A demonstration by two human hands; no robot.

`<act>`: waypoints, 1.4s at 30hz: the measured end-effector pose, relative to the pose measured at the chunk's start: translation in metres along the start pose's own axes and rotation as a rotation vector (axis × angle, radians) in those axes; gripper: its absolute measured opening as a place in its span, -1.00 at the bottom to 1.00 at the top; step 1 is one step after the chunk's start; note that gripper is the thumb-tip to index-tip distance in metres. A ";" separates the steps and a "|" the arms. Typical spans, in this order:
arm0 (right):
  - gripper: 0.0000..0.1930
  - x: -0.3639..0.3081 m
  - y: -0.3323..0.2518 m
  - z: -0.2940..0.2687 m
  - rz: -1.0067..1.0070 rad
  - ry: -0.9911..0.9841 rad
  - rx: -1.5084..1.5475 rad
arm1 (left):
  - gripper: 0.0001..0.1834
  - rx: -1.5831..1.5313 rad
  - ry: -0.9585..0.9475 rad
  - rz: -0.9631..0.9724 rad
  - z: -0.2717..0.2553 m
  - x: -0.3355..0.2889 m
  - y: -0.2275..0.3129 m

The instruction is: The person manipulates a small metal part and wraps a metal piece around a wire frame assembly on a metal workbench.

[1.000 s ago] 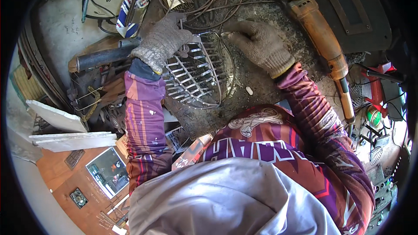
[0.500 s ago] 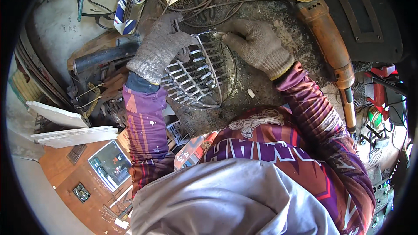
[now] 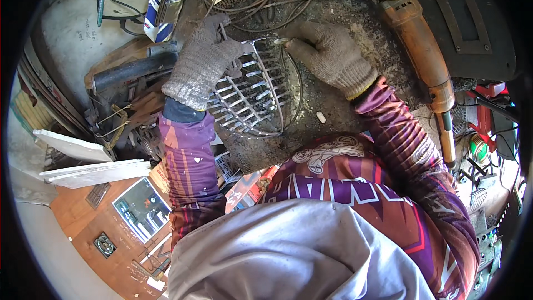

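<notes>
A metal grate [image 3: 251,97] of thin parallel bars inside a curved rod frame lies on the dark, stained worktop. My left hand [image 3: 205,61], in a grey knitted glove, is closed over its upper left part. A short rod sticks up between the fingers. Beyond the grate's top corner, my right hand [image 3: 333,55], gloved alike, has thumb and fingers pinched together. A small pale bit shows at these fingertips beside the end of the frame rod, too small to name. A thin curved rod [image 3: 300,89] runs down from there along the grate's right side.
An orange angle grinder [image 3: 416,39] with a yellow disc lies to the right, beside a dark welding mask [image 3: 466,22]. Bent rods [image 3: 272,3], pliers [image 3: 261,11] and a blue-white box [image 3: 165,8] lie at the back. A dark pipe [image 3: 133,72] and white slabs [image 3: 94,172] are left.
Both hands stay almost where they were, at the grate's upper end. My right forearm has shifted very slightly, and the grate has hardly moved.
</notes>
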State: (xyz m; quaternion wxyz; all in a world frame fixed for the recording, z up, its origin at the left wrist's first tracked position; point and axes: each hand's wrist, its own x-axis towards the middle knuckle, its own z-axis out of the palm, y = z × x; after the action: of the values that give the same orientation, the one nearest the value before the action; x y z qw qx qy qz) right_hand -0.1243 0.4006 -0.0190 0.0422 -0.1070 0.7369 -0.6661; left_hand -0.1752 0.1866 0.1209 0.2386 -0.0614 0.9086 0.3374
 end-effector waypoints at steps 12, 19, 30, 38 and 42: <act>-0.76 0.000 -0.001 0.001 -0.088 0.019 -0.051 | -0.15 0.076 0.028 -0.008 0.004 -0.004 -0.001; -0.75 0.000 -0.002 0.000 -0.050 -0.002 -0.070 | -0.16 -0.016 0.022 0.021 0.004 -0.002 -0.009; -0.72 0.004 -0.008 0.008 -0.011 -0.046 -0.147 | -0.15 0.090 0.055 0.032 0.006 -0.002 -0.006; -0.73 0.021 -0.007 0.025 -0.132 -0.081 -0.353 | -0.27 0.064 0.091 0.006 0.010 -0.005 -0.001; -0.72 0.024 -0.012 0.024 -0.200 -0.113 -0.471 | -0.33 0.039 0.086 0.025 0.011 -0.006 -0.002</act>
State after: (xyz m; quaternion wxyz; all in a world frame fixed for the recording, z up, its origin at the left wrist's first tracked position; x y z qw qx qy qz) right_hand -0.1413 0.3714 -0.0080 -0.0085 -0.2233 0.8538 -0.4702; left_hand -0.1654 0.1917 0.1152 0.1961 -0.0600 0.9251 0.3195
